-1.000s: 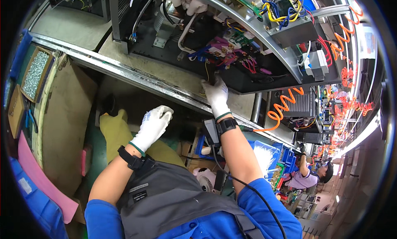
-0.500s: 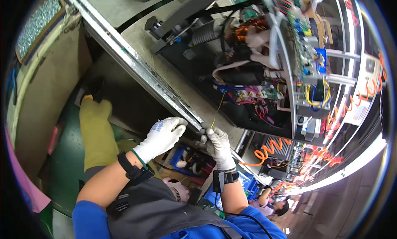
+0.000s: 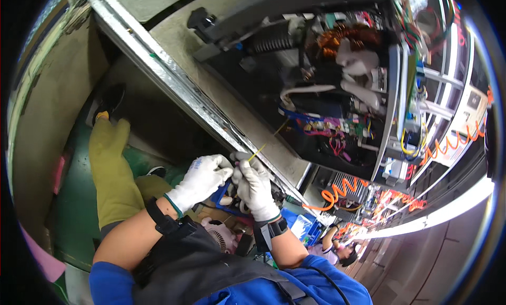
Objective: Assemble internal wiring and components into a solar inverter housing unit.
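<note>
Both my hands wear white gloves with grey fingertips and meet just in front of the metal rail. My right hand (image 3: 254,188) pinches the end of a thin yellow-green wire (image 3: 265,144), which runs back to an open machine chassis (image 3: 337,94) on the workbench. Close beside it, touching or nearly so, my left hand (image 3: 204,176) is closed with thumb and fingers together. Anything between those left fingertips is too small or hidden to name. Inside the chassis are a copper coil (image 3: 349,37), pale tubing and bundles of coloured leads.
A metal rail (image 3: 174,78) edges the workbench before me. An orange coiled hose (image 3: 337,193) lies at the right. Below my hands are a blue bin (image 3: 219,194) and a pink fan (image 3: 219,234). Another person (image 3: 334,249) is at the lower right; someone's yellow-green trouser legs (image 3: 113,168) show left.
My hands have come closer together, the right one shifting left with the wire end. The wire now stretches straighter from the chassis. The whole view has also shifted slightly.
</note>
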Motion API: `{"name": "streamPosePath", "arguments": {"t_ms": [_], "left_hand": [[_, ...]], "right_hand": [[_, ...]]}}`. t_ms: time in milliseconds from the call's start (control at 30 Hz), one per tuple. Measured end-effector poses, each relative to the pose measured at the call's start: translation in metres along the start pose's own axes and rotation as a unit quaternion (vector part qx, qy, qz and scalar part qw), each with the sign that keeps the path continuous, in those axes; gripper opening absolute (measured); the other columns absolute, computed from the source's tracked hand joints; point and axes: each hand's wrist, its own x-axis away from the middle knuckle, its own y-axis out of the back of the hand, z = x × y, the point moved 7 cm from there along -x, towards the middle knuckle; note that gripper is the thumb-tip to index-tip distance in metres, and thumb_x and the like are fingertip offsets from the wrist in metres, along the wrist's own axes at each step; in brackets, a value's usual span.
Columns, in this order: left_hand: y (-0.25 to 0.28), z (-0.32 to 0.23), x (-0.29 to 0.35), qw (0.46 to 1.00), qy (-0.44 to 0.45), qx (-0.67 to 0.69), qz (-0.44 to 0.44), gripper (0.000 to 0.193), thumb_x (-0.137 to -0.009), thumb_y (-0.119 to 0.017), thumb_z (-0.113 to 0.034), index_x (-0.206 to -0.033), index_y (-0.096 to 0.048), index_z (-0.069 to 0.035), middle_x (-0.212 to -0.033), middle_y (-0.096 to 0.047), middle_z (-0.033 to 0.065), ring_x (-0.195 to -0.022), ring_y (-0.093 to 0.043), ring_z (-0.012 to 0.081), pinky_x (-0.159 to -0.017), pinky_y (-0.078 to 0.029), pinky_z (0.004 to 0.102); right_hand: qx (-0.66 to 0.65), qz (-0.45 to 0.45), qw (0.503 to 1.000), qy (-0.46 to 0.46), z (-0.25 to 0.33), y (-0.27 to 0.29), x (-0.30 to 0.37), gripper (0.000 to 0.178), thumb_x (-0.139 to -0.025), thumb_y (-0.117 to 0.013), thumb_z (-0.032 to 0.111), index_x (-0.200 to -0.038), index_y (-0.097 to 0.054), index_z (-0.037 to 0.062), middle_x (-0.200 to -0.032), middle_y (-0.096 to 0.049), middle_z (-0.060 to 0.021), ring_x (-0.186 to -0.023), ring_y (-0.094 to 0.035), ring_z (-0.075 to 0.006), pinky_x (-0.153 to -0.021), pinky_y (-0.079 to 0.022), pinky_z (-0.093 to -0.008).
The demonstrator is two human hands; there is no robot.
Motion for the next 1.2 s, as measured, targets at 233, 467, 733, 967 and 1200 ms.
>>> {"name": "streamPosePath", "arguments": {"t_ms": [233, 467, 733, 967, 1200], "left_hand": [[-0.015, -0.038, -0.006, 0.961, -0.167, -0.189, -0.109, 0.031, -0.1, -0.062, -0.017, -0.123, -0.062, 0.004, -0.107, -0.067, 0.0063, -0.093, -0.062, 0.0126, -0.082, -0.051, 0.0263], [-0.127, -0.05, -0.036, 0.939, -0.175, -0.255, 0.152, 0.031, -0.101, -0.06, -0.026, -0.124, -0.066, -0.007, -0.129, -0.061, 0.0171, -0.122, -0.058, 0.0304, -0.104, -0.047, 0.0391], [-0.086, -0.025, 0.004, 0.902, -0.224, -0.36, 0.072, 0.034, -0.093, -0.065, -0.029, -0.121, -0.067, -0.009, -0.134, -0.059, 0.0176, -0.125, -0.056, 0.0352, -0.106, -0.045, 0.0427], [0.07, 0.023, 0.048, 0.963, -0.052, -0.208, -0.162, 0.024, -0.097, -0.066, -0.013, -0.119, -0.067, -0.003, -0.106, -0.068, 0.0038, -0.09, -0.062, 0.0094, -0.081, -0.051, 0.0245], [0.124, 0.061, 0.06, 0.976, 0.017, -0.053, -0.212, 0.027, -0.099, -0.065, -0.015, -0.12, -0.063, 0.001, -0.108, -0.064, 0.0, -0.099, -0.058, 0.0078, -0.09, -0.046, 0.0237]], "right_hand": [[0.126, 0.027, 0.991, 0.03, 0.027, 0.036, 0.019, 0.025, -0.096, -0.066, 0.015, -0.113, -0.071, -0.0032, -0.092, -0.067, -0.0025, -0.079, -0.055, -0.0044, -0.071, -0.045, -0.02], [0.115, -0.048, 0.988, 0.093, 0.011, 0.114, 0.02, 0.02, -0.091, -0.057, 0.011, -0.095, -0.07, -0.0027, -0.087, -0.07, -0.0087, -0.073, -0.062, -0.011, -0.063, -0.048, -0.0241], [0.225, -0.24, 0.925, 0.19, 0.08, 0.203, -0.028, 0.013, -0.093, -0.07, 0.013, -0.089, -0.072, 0.0001, -0.079, -0.07, -0.0024, -0.07, -0.059, -0.0069, -0.063, -0.049, -0.0259], [0.236, -0.237, 0.89, 0.309, 0.073, 0.216, -0.061, 0.011, -0.096, -0.065, 0.002, -0.103, -0.073, -0.0004, -0.087, -0.07, -0.0011, -0.072, -0.059, -0.0065, -0.061, -0.048, -0.0244], [0.225, -0.278, 0.893, 0.275, 0.069, 0.219, -0.058, 0.013, -0.092, -0.069, 0.003, -0.103, -0.075, -0.0015, -0.095, -0.075, -0.0048, -0.083, -0.062, -0.0067, -0.076, -0.051, -0.0244]]}}
